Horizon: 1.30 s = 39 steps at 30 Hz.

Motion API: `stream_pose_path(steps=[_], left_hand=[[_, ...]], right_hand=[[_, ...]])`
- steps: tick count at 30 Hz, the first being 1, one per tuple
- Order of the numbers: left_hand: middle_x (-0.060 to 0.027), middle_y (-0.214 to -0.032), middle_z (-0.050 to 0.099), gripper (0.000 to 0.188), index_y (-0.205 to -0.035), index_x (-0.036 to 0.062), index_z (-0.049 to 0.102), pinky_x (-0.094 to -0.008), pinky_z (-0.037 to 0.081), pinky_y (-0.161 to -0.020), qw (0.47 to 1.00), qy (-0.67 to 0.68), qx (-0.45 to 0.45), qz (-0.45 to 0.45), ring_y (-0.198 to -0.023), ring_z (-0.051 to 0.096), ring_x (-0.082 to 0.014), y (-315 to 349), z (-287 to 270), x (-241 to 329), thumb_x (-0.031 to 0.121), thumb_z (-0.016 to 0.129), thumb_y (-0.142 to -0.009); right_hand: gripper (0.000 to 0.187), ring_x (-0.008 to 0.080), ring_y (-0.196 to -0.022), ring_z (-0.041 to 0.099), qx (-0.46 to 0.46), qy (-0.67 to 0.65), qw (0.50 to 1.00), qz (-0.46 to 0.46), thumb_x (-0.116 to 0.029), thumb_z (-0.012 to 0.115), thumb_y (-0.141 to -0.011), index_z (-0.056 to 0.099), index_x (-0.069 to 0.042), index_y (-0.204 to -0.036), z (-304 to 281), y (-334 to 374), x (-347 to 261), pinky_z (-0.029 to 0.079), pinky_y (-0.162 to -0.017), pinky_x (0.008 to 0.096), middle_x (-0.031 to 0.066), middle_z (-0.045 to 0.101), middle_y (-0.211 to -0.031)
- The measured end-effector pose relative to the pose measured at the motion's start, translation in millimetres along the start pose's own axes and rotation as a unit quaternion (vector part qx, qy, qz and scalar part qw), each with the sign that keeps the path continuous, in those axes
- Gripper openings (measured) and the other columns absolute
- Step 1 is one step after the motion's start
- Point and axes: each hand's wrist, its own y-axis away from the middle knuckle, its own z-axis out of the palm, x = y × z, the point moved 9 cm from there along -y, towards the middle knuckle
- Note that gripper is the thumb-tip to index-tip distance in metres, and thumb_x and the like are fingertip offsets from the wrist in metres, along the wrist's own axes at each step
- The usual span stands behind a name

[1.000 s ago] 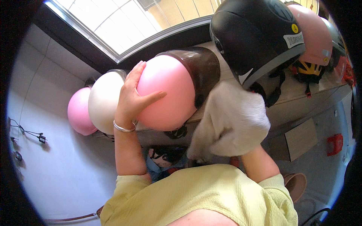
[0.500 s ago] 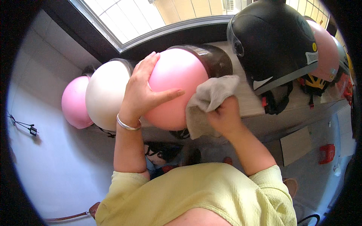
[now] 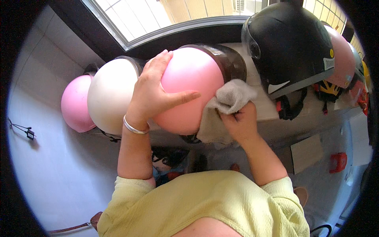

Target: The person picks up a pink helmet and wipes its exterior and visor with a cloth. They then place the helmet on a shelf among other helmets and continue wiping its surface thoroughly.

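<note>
A glossy pink helmet (image 3: 189, 87) with a dark visor (image 3: 233, 65) sits on the ledge in front of me. My left hand (image 3: 154, 89), with a silver bangle at the wrist, lies over the helmet's left side, fingers and thumb spread across the shell. A crumpled grey cloth (image 3: 233, 96) is bunched in my right hand (image 3: 241, 120) against the helmet's right side, near the visor's edge. The fingertips of that hand are partly hidden by the cloth. Just left of my left hand stands a cream-white helmet (image 3: 110, 94).
Beyond the white helmet is a smaller pink helmet (image 3: 77, 104). To the right on the ledge (image 3: 258, 104) stand a large black helmet (image 3: 292, 47) with hanging straps and another pink helmet (image 3: 342, 59). A window (image 3: 138, 23) runs behind. Below right are a cardboard panel (image 3: 307, 154) and a red object (image 3: 338, 162).
My right hand and the cloth have shifted slightly right, and the cloth has folded over more at its top. My left hand keeps its place on the pink helmet. The view has shifted slightly.
</note>
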Motion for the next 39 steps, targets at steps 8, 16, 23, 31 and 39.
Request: stream_pose_path(steps=[8,16,23,31,39], left_hand=[[-0.0309,-0.134,0.053,0.100,-0.128,-0.0108,0.055,-0.0437,0.040,-0.108,1.000,0.023,-0.008,-0.015,-0.128,0.050,-0.0402,0.4,4.1,-0.3,0.057,0.084,-0.061],[-0.0312,-0.137,0.050,0.103,-0.131,-0.0110,0.052,-0.0435,0.038,-0.110,0.999,0.030,-0.021,-0.034,-0.132,0.047,-0.0395,0.9,4.8,-6.3,0.059,0.084,-0.062],[-0.0309,-0.142,0.045,0.106,-0.137,-0.0061,0.048,-0.0459,0.036,-0.111,0.996,0.039,0.074,-0.028,-0.135,0.043,-0.0411,8.4,-14.3,-5.7,0.063,0.082,-0.064],[-0.0312,-0.141,0.045,0.100,-0.136,-0.0016,0.051,-0.0483,0.036,-0.110,0.998,0.038,0.038,-0.026,-0.134,0.042,-0.0438,32.4,-3.9,-6.9,0.058,0.084,-0.062],[-0.0309,-0.140,0.046,0.098,-0.134,-0.0025,0.053,-0.0483,0.038,-0.109,0.998,0.012,0.058,-0.013,-0.131,0.045,-0.0437,33.4,-4.6,-2.7,0.055,0.085,-0.062]], right_hand=[[0.023,0.0309,-0.093,0.068,-0.021,0.065,0.996,0.053,-0.009,0.071,-0.081,0.068,-0.001,-0.103,2.4,5.0,16.6,0.053,-0.083,0.0380,0.0172,0.070,-0.098],[0.029,0.0185,-0.105,0.065,0.057,-0.146,0.975,0.157,-0.001,0.070,-0.085,0.067,-0.003,-0.114,-32.9,47.2,47.6,0.050,-0.094,0.0332,0.0087,0.069,-0.112],[0.027,0.0190,-0.103,0.066,0.132,-0.284,0.948,0.063,0.006,0.066,-0.087,0.067,-0.001,-0.113,-68.1,16.4,24.8,0.052,-0.092,0.0315,0.0073,0.069,-0.112],[0.025,0.0262,-0.100,0.069,0.012,0.089,0.989,-0.115,-0.007,0.074,-0.078,0.070,-0.003,-0.102,-0.4,8.2,-19.6,0.053,-0.087,0.0366,0.0160,0.071,-0.105],[0.021,0.0305,-0.092,0.070,0.013,0.040,0.995,-0.086,-0.006,0.069,-0.080,0.070,-0.001,-0.101,-1.4,-5.7,-19.1,0.054,-0.079,0.0353,0.0173,0.071,-0.097]])
